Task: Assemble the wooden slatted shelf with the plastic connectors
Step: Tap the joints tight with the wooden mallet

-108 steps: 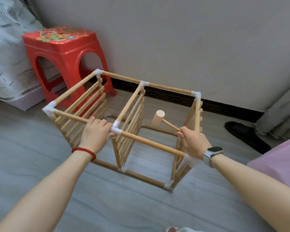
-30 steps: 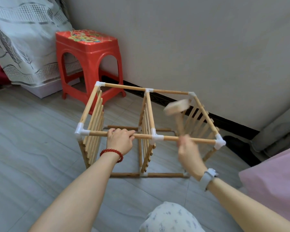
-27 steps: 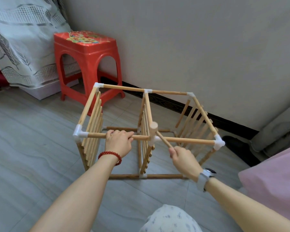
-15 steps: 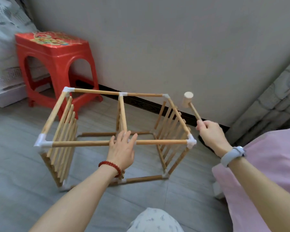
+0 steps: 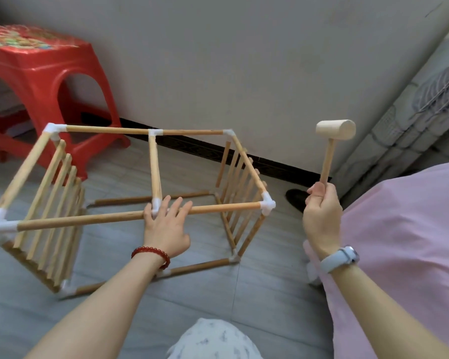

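The wooden slatted shelf frame (image 5: pixel 94 219) stands on the floor, its rods joined by white plastic connectors (image 5: pixel 267 204). Slatted panels form its left and right sides, and a middle rod crosses the top. My left hand (image 5: pixel 166 224) lies flat on the near top rod at the middle connector, fingers straight and spread. My right hand (image 5: pixel 322 216) grips the handle of a small wooden mallet (image 5: pixel 335 129), held upright to the right of the frame, above and clear of the near right corner.
A red plastic stool (image 5: pixel 39 73) stands at the back left against the grey wall. A pink-covered bed (image 5: pixel 412 242) lies on the right. A dark shoe (image 5: pixel 296 199) sits by the wall's skirting. Grey floor tiles surround the frame.
The mallet struck the middle connector, then my right hand swung it away to the right and raised it. My left hand let go of the near rod and now lies flat on it.
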Demonstrator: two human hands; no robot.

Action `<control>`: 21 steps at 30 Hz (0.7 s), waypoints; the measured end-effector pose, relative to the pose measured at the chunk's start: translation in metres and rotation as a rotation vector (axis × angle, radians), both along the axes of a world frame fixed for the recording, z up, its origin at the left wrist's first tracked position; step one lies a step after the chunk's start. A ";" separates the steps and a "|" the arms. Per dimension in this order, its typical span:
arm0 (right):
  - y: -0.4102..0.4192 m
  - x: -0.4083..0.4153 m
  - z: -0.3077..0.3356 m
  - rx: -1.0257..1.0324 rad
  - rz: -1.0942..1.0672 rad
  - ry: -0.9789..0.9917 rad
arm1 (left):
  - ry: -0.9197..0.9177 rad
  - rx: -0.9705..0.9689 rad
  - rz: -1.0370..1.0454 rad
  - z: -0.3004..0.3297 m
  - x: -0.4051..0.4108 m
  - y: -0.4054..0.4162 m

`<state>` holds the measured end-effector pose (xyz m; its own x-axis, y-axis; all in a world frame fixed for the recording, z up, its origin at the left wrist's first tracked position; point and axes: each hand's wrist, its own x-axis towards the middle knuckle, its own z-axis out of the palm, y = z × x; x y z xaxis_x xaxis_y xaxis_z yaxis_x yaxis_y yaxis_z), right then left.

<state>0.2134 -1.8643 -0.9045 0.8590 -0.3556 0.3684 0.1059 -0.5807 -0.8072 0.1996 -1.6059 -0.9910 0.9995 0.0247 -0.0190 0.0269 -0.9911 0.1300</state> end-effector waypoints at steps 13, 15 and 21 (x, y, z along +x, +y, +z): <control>0.056 -0.006 -0.010 -0.350 0.552 0.603 | 0.003 -0.310 0.007 0.029 -0.016 0.064; 0.077 -0.002 0.011 -0.448 0.603 0.478 | 0.008 -0.161 0.117 0.026 -0.026 0.091; 0.134 -0.034 -0.031 -0.329 0.644 0.355 | -0.148 -0.011 0.305 0.008 -0.072 0.151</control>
<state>0.1792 -1.7304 -0.9359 0.9437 0.3289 0.0348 0.2703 -0.7064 -0.6541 0.1280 -1.4549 -0.9827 0.9380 0.3238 0.1237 0.3023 -0.9388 0.1649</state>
